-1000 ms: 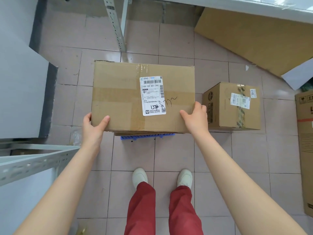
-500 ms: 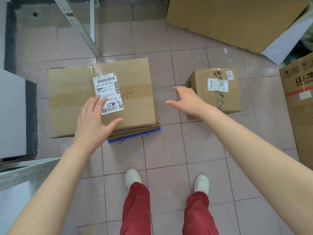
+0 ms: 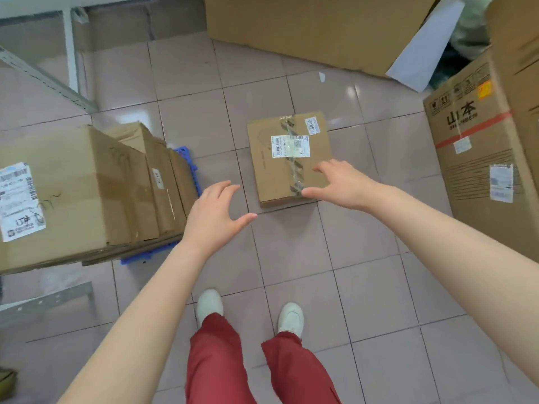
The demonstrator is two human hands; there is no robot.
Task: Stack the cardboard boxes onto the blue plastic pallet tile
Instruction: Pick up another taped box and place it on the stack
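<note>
Reaching for the small taped box (image 3: 288,158) on the floor tiles, both hands spread and empty. Right hand (image 3: 347,183) hovers over the box's near right corner, fingers (image 3: 316,191) splayed, cannot tell if touching the top yet. Left hand (image 3: 214,212) is short of the box, over bare floor, fingers released, holding nothing. The blue pallet tile (image 3: 186,158) sits to the left, mostly covered by a stack of boxes (image 3: 87,193).

Good execution, as a judgement: the person should get one hand on each side face, low down and away from the glossy tape strip, then lift level and set it flush on the stack's flat top.

Hard to see: only slivers of the pallet show at the far corner and near edge, so free space there is unknown. The stack is cut off at the left frame edge. Label print on the small box is unreadable. The big printed carton (image 3: 481,158) on the right is cropped too.
</note>
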